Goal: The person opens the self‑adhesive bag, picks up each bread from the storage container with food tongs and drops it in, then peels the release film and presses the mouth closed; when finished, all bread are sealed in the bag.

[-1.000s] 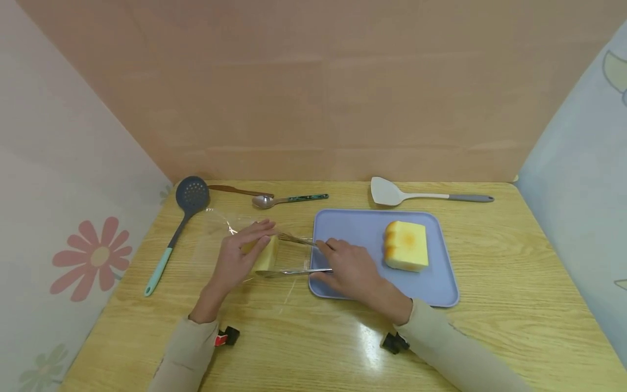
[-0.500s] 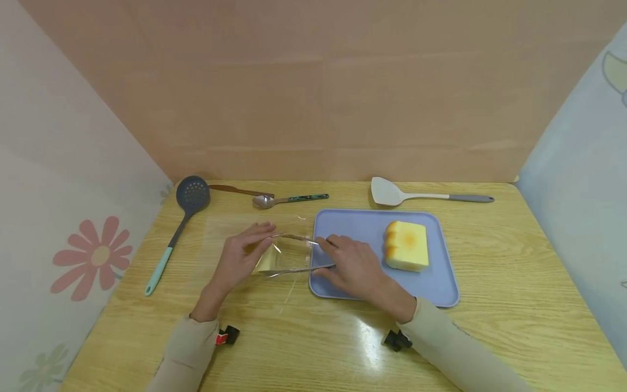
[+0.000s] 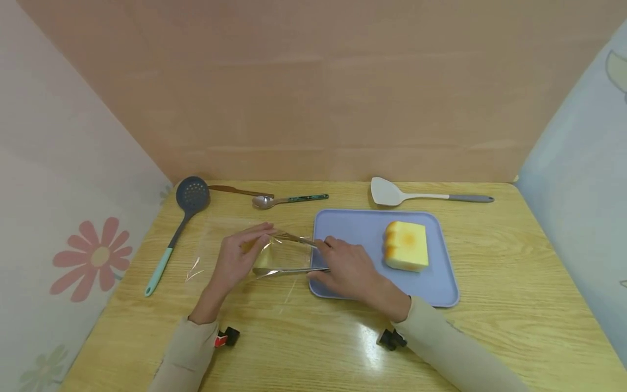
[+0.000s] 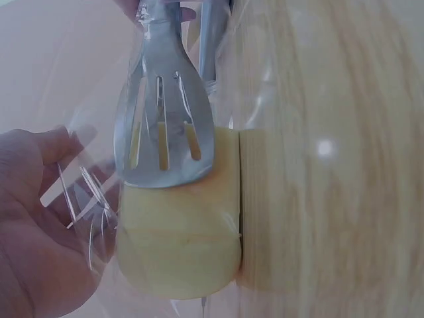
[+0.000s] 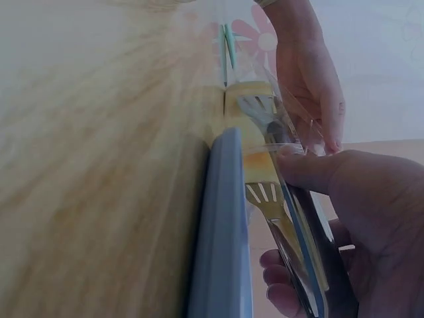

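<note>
1. Right hand point(image 3: 350, 269) clasps slotted tongs point(image 4: 165, 175) reaching inside a clear plastic bag point(image 3: 208, 245).
2. Bread point(image 4: 182, 265) inside, left of the tray point(image 3: 352, 228), is partly hidden by the left hand point(image 3: 235, 258).
3. Cannot tell whether left fingers pinch the bag.

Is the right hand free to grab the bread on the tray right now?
Probably not: the right hand holds metal tongs, though the bread lies close by, uncovered on the tray.

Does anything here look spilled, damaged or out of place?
Nothing stands out. The blocky yellow bread piece lies on the rectangular blue tray; the clear plastic bag around the slotted metal tongs' tips is wrinkled, with no visible tear.
</note>
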Motion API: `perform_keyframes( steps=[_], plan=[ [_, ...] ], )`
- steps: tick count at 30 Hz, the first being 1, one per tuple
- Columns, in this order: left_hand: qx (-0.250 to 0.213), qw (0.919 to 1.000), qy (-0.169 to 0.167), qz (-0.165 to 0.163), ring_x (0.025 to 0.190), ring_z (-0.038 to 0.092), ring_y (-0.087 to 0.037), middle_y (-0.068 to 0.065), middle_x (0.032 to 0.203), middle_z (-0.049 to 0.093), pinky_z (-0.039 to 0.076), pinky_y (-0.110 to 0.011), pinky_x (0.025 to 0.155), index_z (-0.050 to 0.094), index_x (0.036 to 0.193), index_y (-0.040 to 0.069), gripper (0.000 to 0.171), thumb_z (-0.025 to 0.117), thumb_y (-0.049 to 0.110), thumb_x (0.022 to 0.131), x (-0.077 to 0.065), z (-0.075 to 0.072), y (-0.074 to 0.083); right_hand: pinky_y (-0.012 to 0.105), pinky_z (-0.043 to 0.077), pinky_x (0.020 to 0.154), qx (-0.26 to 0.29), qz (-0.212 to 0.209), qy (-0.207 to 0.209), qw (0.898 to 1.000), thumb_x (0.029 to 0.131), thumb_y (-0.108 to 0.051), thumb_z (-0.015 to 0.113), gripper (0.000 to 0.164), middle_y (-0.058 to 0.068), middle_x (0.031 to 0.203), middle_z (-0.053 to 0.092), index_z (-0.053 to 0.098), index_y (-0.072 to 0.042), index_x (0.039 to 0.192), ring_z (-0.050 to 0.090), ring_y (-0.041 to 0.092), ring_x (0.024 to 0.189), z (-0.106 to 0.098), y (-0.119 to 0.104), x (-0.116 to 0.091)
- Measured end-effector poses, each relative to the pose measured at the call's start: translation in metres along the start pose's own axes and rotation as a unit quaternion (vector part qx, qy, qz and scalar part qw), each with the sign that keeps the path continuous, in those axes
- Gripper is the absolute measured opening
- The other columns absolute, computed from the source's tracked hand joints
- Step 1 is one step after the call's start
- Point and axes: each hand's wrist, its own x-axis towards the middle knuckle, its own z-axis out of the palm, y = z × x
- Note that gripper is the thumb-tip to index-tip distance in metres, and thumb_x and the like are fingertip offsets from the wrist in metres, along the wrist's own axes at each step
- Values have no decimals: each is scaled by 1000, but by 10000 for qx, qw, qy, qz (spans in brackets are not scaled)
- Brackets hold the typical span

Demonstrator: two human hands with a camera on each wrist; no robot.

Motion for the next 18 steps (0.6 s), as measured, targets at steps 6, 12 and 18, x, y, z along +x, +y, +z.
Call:
perform_keyframes(
  steps=[6,12,18],
  plan=[
    [-166,9998,-50,-101,129,61,-30,-11,131,69,46,-42,111,77,115,9,19,67,9,99,1,0,2,31,45,47,161,-133,211,9996,82,-59,79,63,-5,94,66,70,-13,124,61,13,71,-6,4,2],
    [-524,9985,9,-166,130,60,-26,-8,132,69,50,-35,107,77,116,10,20,64,13,102,-1,6,4,32,51,50,47,-152,69,9998,86,-62,73,64,-3,96,69,69,-12,126,65,15,71,-1,1,1],
    [-549,9974,-53,-468,132,59,-24,-7,135,67,47,-41,109,77,118,9,21,64,16,102,-3,9,5,36,54,52,-14,-62,46,10000,85,-66,70,65,-2,95,69,68,-12,123,68,17,72,2,-4,0]
  ],
)
